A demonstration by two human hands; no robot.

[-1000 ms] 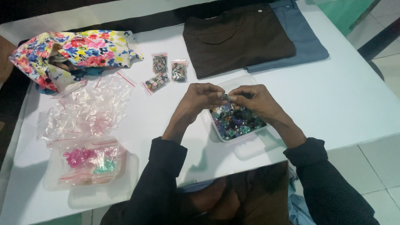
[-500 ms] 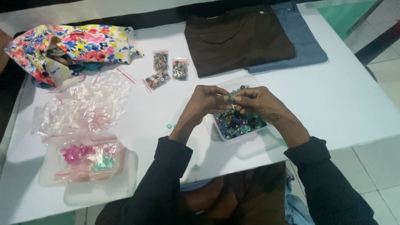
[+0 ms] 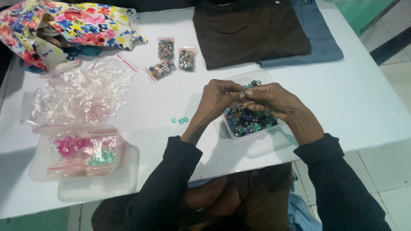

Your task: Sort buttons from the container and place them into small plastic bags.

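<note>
Left hand (image 3: 218,98) and right hand (image 3: 269,99) pinched one tiny bead (image 3: 242,91) over the bead tub (image 3: 265,130); likely light, hard, slippery, best nipped fingertip-to-fingertip.

White table (image 3: 368,102), bead tub (image 3: 250,128), bags (image 3: 81,92), shirts (image 3: 252,34)

**White worktop over pale tiled floor**

A white worktop (image 3: 368,98) fills most of the view under even, soft light. At right, a pale tiled floor (image 3: 385,167) with grey joints shows; a green patch (image 3: 364,13) lies top right.
</note>
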